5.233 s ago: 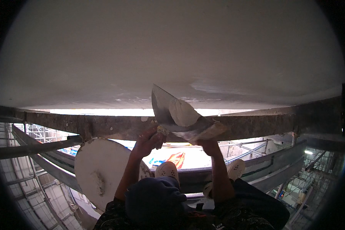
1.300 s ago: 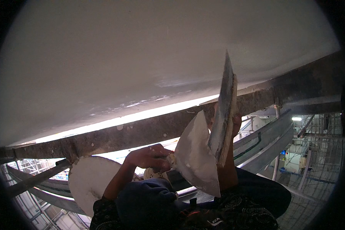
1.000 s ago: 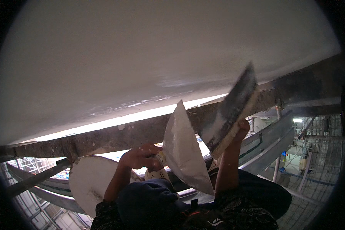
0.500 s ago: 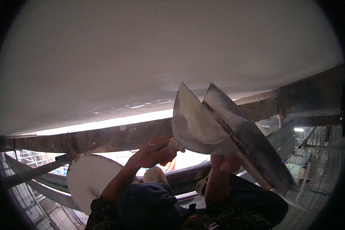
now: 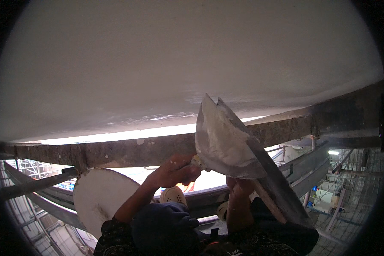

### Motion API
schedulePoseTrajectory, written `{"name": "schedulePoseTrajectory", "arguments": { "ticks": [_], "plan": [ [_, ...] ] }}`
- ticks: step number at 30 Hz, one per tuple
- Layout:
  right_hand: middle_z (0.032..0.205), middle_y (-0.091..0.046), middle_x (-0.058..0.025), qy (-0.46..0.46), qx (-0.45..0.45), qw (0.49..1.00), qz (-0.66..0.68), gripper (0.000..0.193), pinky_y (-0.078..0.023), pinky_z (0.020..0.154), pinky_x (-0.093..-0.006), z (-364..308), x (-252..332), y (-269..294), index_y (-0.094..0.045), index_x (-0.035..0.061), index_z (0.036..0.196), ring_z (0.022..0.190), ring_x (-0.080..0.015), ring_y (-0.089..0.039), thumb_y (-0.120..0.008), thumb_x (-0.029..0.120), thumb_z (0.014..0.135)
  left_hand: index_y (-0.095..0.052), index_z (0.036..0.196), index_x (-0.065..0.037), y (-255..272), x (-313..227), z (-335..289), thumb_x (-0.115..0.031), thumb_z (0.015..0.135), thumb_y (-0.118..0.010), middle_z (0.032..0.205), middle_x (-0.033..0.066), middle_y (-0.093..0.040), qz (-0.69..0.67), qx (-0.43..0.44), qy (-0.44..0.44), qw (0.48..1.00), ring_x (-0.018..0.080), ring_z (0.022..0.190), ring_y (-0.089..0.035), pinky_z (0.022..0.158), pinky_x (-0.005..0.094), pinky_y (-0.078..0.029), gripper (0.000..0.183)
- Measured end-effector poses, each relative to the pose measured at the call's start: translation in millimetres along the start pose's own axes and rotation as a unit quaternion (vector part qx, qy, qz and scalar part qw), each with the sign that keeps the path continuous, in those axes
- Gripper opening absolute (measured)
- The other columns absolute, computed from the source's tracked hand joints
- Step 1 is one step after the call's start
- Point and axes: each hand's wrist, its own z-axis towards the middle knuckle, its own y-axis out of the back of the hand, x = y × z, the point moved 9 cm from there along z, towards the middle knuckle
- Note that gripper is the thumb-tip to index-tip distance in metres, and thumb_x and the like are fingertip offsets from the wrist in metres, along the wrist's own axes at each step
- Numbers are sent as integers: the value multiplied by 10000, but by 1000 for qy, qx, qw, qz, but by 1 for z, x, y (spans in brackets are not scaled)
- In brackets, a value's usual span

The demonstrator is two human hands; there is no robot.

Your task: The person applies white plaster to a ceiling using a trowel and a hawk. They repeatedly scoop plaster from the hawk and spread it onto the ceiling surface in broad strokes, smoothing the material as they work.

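Note:
My left hand (image 5: 177, 172) is closed round the short handle of a broad scraper. Its pale, rounded blade (image 5: 245, 170) tapers to a point at the top and carries a thick layer of white paste (image 5: 224, 138). Behind and to the right of it is a long, flat grey trowel (image 5: 281, 187), tilted, with a brownish strip along its lower side. My right hand (image 5: 240, 187) grips that trowel from below; its fingers are partly hidden behind the scraper. The two blades overlap and appear to touch. Both are below a large, smooth, pale overhead surface (image 5: 179, 55).
A dark beam (image 5: 115, 152) crosses under the pale surface. At lower left sits a round white board or lid (image 5: 100, 200). Below me are curved planks (image 5: 57, 209), scaffolding poles (image 5: 34, 232) and a perforated pale clog (image 5: 173, 195) on a foot. A lamp (image 5: 333, 152) glows at right.
The grey trowel has shifted left and down, so its tip is now largely behind the scraper. The white paste spreads over more of the scraper's blade. My left hand has barely moved.

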Motion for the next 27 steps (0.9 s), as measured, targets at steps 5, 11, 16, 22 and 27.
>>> {"name": "schedulePoseTrajectory", "arguments": {
  "ticks": [5,11,16,22,27],
  "plan": [
    [1113,-465,-132,-66,-87,994,25,444,-372,901,-380,-23,-34,53,-415,9,1136,1030,-230,-462,-567,102,729,-497,865,-12,12,-3,-3,-306,862,-418,588,14,-469,55,5,31,998,83,478,-424,427,227,-372,305],
    [1108,-455,-144,-33,-217,963,-157,463,-390,884,-383,-2,-3,107,-397,5,1144,1004,-244,-475,-569,108,727,-497,818,-3,49,-31,-21,-272,852,-433,575,27,-483,114,-192,-15,975,76,495,-446,428,226,-372,279],
    [1064,-456,-152,11,-321,944,-80,472,-430,807,-411,20,67,99,-387,3,1130,954,-272,-492,-483,191,708,-508,778,9,70,-38,-40,-231,839,-449,551,24,-486,136,-268,-36,953,74,449,-437,409,229,-370,255],
    [956,-486,-143,15,-441,865,-238,530,-451,734,-370,19,89,61,-447,-38,1048,878,-249,-513,-510,307,652,-517,959,26,55,-38,-13,-235,826,-473,617,100,-548,267,-224,53,936,142,495,-503,480,268,-414,297],
    [936,-483,-132,-62,-421,868,-255,540,-443,720,-368,21,64,78,-430,-36,1062,857,-256,-507,-538,271,631,-498,1041,17,38,-40,-12,-260,801,-512,770,191,-584,366,-203,55,907,282,671,-569,657,359,-433,366]
  ]
}}
